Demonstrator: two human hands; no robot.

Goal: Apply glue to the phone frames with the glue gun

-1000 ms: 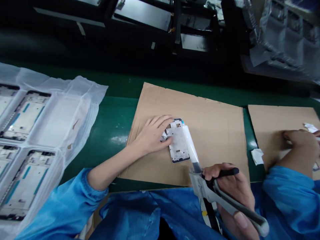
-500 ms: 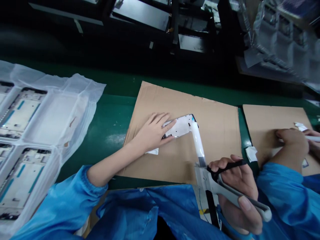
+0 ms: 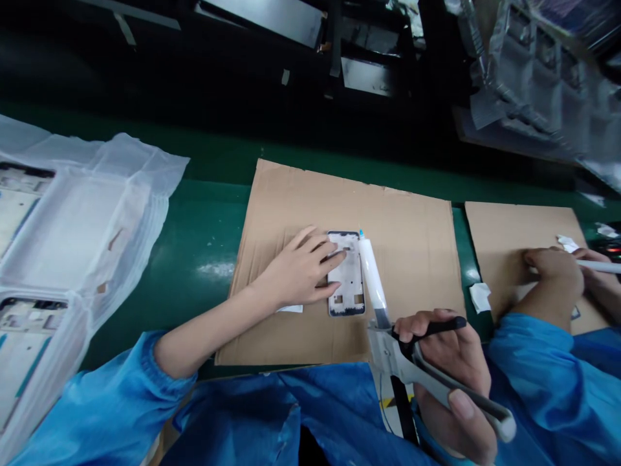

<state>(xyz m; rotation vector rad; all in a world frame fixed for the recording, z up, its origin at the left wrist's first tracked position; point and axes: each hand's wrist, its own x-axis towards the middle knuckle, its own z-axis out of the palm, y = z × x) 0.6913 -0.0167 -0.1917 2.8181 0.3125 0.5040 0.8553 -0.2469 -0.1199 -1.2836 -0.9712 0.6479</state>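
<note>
The left hand (image 3: 295, 272) lies open, fingers spread and resting on the left edge of a phone mid-frame (image 3: 349, 285), which appears to pin the part flat against a cardboard sheet (image 3: 402, 246). The sheet lies on a green conveyor belt (image 3: 204, 220) and likely shields the part from the belt surface. The right hand (image 3: 449, 369) is clenched around the handle of a dispensing gun (image 3: 402, 362). Its white cartridge (image 3: 372, 285) angles up across the cardboard, with the blue tip just beside the frame's upper right corner. Further frames sit in a clear plastic tray (image 3: 82, 239) to the left. To the right, a co-worker's hand (image 3: 553, 272) rests on a second cardboard sheet (image 3: 528, 259).
</note>
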